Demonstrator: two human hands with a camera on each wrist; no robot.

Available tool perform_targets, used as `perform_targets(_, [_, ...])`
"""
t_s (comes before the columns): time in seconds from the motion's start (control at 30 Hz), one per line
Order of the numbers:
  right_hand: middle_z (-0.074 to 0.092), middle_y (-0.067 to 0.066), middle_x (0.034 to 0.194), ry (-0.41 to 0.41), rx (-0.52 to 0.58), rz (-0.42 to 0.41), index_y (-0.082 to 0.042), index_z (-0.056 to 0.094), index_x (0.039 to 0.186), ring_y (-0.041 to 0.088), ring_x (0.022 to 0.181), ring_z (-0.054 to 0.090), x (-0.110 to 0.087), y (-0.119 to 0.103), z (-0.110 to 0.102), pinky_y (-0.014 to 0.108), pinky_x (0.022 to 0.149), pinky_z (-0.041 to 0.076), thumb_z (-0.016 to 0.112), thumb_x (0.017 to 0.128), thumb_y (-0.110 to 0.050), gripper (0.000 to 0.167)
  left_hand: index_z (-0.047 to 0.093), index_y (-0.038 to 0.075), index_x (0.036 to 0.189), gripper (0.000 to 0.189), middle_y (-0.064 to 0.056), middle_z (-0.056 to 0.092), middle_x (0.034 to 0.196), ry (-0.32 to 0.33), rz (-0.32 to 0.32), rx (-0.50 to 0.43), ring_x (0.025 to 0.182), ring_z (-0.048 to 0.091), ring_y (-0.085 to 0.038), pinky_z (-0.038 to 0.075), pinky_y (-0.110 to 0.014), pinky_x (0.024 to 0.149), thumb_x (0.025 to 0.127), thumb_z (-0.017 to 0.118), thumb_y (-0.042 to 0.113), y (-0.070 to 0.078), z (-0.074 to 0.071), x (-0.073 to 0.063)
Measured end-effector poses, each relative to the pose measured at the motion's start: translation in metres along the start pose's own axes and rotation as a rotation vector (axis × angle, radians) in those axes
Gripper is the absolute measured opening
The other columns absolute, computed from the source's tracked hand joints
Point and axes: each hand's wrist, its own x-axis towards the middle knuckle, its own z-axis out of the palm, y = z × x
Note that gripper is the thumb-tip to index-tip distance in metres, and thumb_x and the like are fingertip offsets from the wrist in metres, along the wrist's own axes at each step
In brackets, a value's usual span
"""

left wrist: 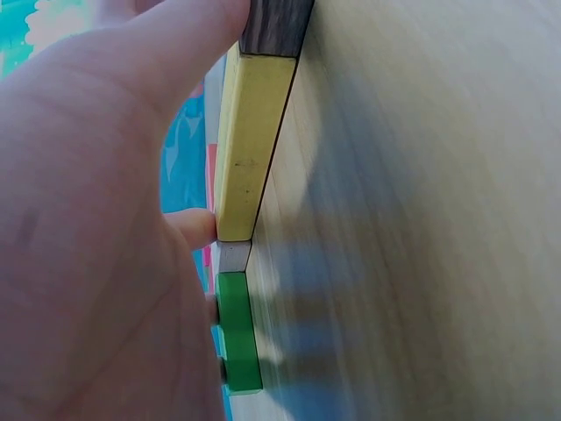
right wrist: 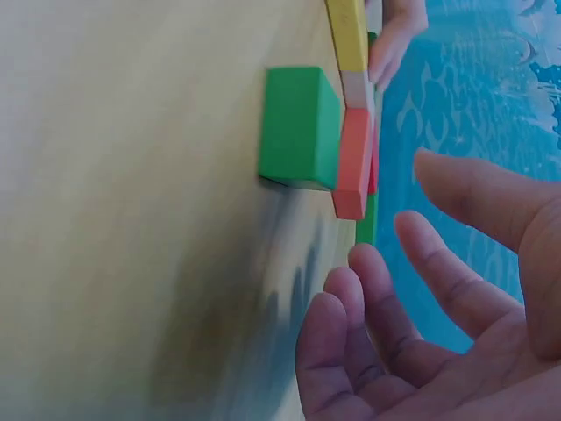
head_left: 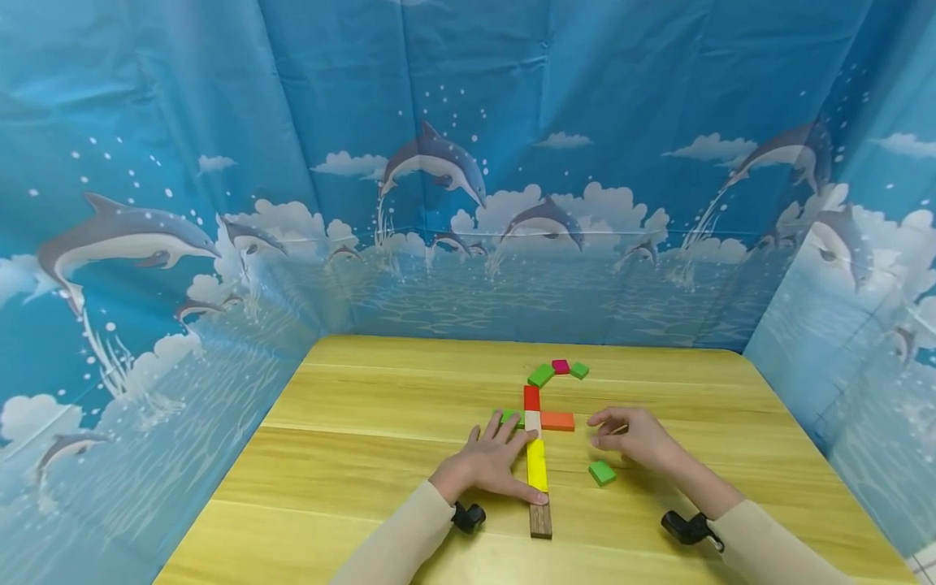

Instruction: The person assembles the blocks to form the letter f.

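Note:
My left hand (head_left: 491, 465) lies spread over a row of flat wooden blocks. Its thumb touches where the yellow block (head_left: 537, 465) meets the brown block (head_left: 540, 522). The index finger is at the yellow block's far end, by the white block (head_left: 533, 421), and other fingertips rest on a green block (left wrist: 238, 329). Fingers loosely bent and holding nothing, my right hand (head_left: 634, 437) hovers right of the orange block (head_left: 557, 422). Just nearer than that hand, a loose green block (head_left: 602, 473) sits apart from the row.
Beyond the white block the row continues with a red block (head_left: 531, 398), then curves right through a green block (head_left: 541, 374), a magenta block (head_left: 561, 366) and a small green block (head_left: 579, 370). The wooden table (head_left: 351, 431) meets a dolphin-print curtain (head_left: 468, 284) behind.

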Motion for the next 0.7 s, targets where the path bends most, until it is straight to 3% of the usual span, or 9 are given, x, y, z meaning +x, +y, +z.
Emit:
perform_targets(0.17, [0.067,0.007,0.102,-0.065,0.012,-0.001,-0.007,0.071,0.118,0.024,0.092,0.062,-0.012,0.006,0.003,0.037,0.069,0.052,0.08,0.088,-0.021,0.034,0.019,0.04,0.161,0.107,-0.001,0.004,0.169,-0.009,-0.001,0.002,0.154,-0.003,-0.032,0.016,-0.066,0.115,0.073,0.056,0.089,0.001,-0.001,0.0])
perform_targets(0.5, [0.065,0.007,0.108,-0.182,-0.034,-0.083,-0.009,0.073,0.118,0.025,0.091,0.056,-0.022,0.016,0.001,0.031,0.07,0.049,0.083,0.084,-0.022,0.037,0.02,0.04,0.161,0.105,-0.001,0.004,0.169,-0.009,0.01,-0.015,0.154,-0.002,-0.032,0.016,-0.066,0.115,0.075,0.056,0.088,0.0,-0.002,-0.001])
perform_targets(0.7, [0.065,0.005,0.109,-0.201,-0.073,-0.113,-0.012,0.074,0.117,0.022,0.086,0.055,-0.026,0.02,0.001,0.03,0.068,0.049,0.084,0.083,-0.018,0.035,0.021,0.039,0.161,0.105,-0.001,0.005,0.169,0.006,0.018,-0.025,0.154,-0.001,-0.032,0.017,-0.067,0.114,0.075,0.058,0.087,-0.001,-0.001,-0.003])
